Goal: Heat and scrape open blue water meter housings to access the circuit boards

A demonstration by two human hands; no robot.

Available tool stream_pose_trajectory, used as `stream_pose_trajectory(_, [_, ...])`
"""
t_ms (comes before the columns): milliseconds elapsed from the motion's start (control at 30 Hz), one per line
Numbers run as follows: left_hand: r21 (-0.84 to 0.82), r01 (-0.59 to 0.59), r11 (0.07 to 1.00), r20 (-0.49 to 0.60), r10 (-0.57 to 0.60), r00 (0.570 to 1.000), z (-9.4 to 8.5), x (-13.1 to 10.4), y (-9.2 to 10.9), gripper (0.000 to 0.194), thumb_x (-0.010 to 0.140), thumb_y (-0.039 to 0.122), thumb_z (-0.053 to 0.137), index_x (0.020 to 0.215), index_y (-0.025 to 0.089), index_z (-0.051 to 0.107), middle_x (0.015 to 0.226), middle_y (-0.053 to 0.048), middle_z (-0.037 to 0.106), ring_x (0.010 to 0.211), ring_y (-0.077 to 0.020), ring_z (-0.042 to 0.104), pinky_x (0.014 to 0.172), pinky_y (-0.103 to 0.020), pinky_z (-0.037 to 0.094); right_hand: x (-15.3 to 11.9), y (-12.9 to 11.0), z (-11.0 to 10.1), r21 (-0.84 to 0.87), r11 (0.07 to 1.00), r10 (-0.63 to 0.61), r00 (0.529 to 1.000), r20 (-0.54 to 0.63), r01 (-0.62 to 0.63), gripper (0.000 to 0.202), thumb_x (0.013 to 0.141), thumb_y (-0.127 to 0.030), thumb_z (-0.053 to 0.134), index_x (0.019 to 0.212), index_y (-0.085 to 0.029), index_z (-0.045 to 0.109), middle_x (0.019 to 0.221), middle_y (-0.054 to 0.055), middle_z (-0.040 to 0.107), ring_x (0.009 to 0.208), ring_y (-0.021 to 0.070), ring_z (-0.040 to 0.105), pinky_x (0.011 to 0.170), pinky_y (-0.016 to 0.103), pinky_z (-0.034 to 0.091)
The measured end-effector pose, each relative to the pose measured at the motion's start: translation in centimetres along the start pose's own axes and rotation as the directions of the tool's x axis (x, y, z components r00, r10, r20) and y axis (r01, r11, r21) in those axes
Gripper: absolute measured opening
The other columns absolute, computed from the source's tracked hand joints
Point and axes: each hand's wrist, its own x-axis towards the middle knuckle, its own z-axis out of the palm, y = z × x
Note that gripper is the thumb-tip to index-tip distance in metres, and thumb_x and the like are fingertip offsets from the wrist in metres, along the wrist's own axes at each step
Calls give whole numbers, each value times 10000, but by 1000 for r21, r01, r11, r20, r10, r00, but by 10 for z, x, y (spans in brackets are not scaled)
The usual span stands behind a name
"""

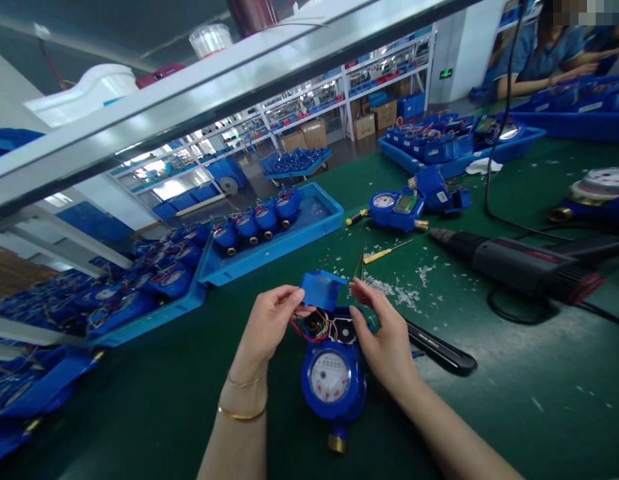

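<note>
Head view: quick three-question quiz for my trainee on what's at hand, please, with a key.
1. What does the left hand pinch?
a) a screwdriver
b) a blue piece
c) a cable

2. True or false: the meter between the hands lies with its dial facing down.

3. Fill in: in the picture, the heat gun lies to the ____ of that meter.

Key:
1. b
2. False; the dial faces up.
3. right

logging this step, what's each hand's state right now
Left hand: closed, holding the blue cover.
Right hand: open, near the cover's edge; touch unclear.
</note>
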Motion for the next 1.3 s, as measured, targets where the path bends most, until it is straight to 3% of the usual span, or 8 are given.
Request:
stream_pose_trajectory(300, [-49, 43, 998, 2, -43, 999, 1, 1, -4, 365, 758, 470, 796, 860, 124, 735, 752, -63, 761, 715, -211, 752, 766, -329, 629, -3, 3, 2, 96, 994, 49, 999, 18, -50, 366, 967, -169, 497, 1329, -202, 541, 1193, 112, 611, 1003, 168, 672, 889, 367, 592])
stream_pose_trajectory(900, [-9, -39, 999, -11, 39, 999, 7, -3, -2, 338, 793, 456, 765, 895, 136, 732, 774, -48, 772, 725, -212, 760, 767, -321, 634, 1, 1, -13, 112, 989, 95, 995, -18, -92, 363, 961, -198, 540, 1317, -254, 576, 1237, 93, 574, 989, 172, 664, 873, 375, 579])
stream_pose_trajectory(1000, [35, -85, 996, -28, 86, 996, 14, -10, 2, 273, 823, 396, 748, 942, 150, 749, 820, -36, 779, 780, -204, 763, 767, -297, 627, 3, -2, -16, 62, 997, 42, 999, -12, -42, 370, 952, -233, 576, 1318, -282, 593, 1274, 85, 571, 1009, 184, 655, 880, 378, 570])
stream_pose_trajectory(1100, [200, -191, 961, -80, 211, 974, 25, -20, 8, 172, 842, 321, 752, 937, 180, 773, 845, -19, 769, 734, -162, 729, 667, -233, 584, 2, -5, -16, 50, 999, 9, 997, 77, -13, 469, 945, -296, 605, 1407, -321, 523, 1375, 76, 538, 1202, 241, 584, 1007, 442, 513])
stream_pose_trajectory(1200, [387, -322, 864, -77, 379, 922, 35, -30, 13, 88, 846, 241, 767, 913, 186, 777, 819, -3, 735, 661, -122, 668, 603, -206, 533, -2, -5, -15, 149, 983, 82, 986, 146, -104, 507, 983, -347, 542, 1476, -360, 424, 1477, 53, 478, 1308, 246, 519, 1097, 466, 439])
stream_pose_trajectory(1300, [457, -421, 783, 30, 460, 888, 45, -39, 17, 186, 807, 156, 802, 988, 177, 763, 890, -14, 735, 763, -140, 688, 720, -231, 567, -2, -5, -14, 334, 908, 222, 967, 123, -252, 419, 983, -449, 528, 1378, -310, 526, 1408, 64, 543, 1242, 237, 566, 1063, 419, 456])
